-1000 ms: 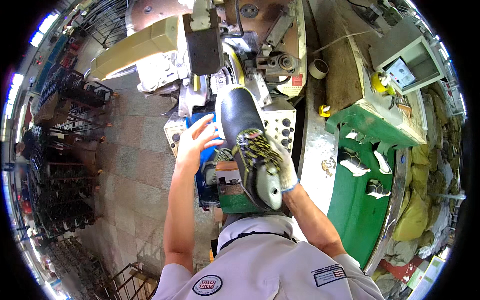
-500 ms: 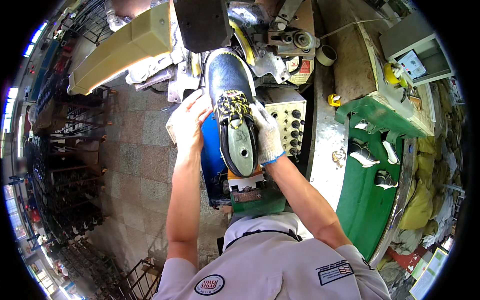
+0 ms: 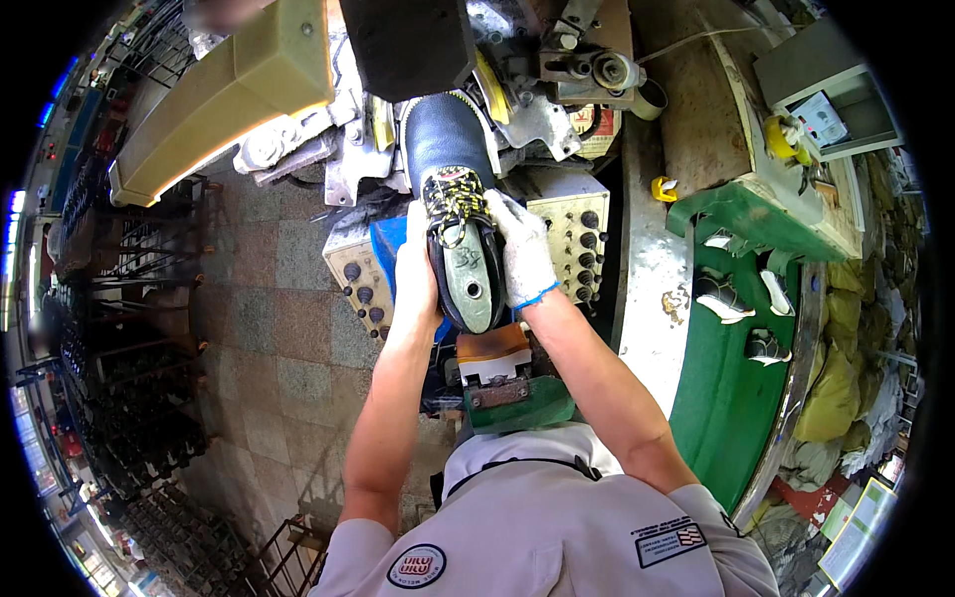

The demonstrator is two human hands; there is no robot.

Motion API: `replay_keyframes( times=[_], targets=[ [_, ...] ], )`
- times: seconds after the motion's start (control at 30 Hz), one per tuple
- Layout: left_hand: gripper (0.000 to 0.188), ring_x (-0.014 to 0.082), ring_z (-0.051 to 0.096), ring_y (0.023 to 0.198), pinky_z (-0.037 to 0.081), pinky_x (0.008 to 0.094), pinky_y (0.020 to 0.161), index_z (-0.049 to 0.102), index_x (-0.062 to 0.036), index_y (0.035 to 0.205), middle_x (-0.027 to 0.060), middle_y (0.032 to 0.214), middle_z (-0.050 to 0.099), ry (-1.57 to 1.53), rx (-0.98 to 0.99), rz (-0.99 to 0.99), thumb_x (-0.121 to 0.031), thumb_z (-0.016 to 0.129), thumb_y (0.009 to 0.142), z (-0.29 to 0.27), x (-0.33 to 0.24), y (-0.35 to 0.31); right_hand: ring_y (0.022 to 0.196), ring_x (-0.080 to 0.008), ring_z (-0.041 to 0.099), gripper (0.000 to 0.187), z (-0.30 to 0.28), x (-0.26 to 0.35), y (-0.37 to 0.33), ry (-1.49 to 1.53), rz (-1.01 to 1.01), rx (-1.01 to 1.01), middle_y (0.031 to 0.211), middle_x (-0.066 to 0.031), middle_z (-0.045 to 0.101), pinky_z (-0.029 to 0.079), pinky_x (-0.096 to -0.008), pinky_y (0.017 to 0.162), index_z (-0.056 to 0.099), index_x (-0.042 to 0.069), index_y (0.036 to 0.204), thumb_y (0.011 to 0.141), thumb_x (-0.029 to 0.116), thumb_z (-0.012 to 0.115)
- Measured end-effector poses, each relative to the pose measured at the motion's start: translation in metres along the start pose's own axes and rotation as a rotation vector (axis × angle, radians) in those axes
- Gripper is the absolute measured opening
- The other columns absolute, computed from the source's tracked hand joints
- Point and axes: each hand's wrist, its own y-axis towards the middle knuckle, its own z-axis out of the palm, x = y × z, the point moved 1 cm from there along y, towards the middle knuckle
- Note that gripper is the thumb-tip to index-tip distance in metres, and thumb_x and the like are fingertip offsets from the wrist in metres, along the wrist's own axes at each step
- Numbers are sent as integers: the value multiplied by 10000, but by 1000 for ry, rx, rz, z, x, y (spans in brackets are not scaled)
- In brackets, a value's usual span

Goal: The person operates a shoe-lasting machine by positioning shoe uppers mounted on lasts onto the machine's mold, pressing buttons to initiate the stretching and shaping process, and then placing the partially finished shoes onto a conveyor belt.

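Right now both hands are clamping a dark blue shoe (image 3: 453, 214) mounted on a last, its toe pointing away into the machine (image 3: 517, 90) ahead. The left hand (image 3: 416, 267), bare, is pressing flat along the shoe's left side, fingers wrapped against the upper. The right hand (image 3: 524, 254), in a white glove, is gripping the opposite side, so the shoe is sitting squeezed between the two palms. The toe is lying close under the machine's dark block (image 3: 408, 45), leaving little room there. Just beside the right hand a beige control panel (image 3: 574, 231) with knobs is crowding in. To the left, tiled floor (image 3: 269, 328) is lying well apart from the shoe. Farther right, a green bench (image 3: 731, 388) is carrying small shoe parts.
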Motion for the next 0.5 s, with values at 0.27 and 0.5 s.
replay_keyframes(
  times=[0.27,0.5],
  targets=[
    [574,205,690,963,565,367,864,618,-67,1286,105,1132,703,59,27,-44,-560,449,1043,11,-16,-11,889,-108,639,362,6,8,0,196,207,-1,1039,-47,729,511,-264,822,717,-21,1160,989,293,666],
    [623,167,664,913,524,316,865,662,-17,1218,82,1098,710,60,48,119,-539,351,1083,-6,13,12,893,-90,611,381,-6,-30,9,-2,23,-36,1000,-39,720,494,-251,819,711,-39,1168,992,294,648]
  ],
)
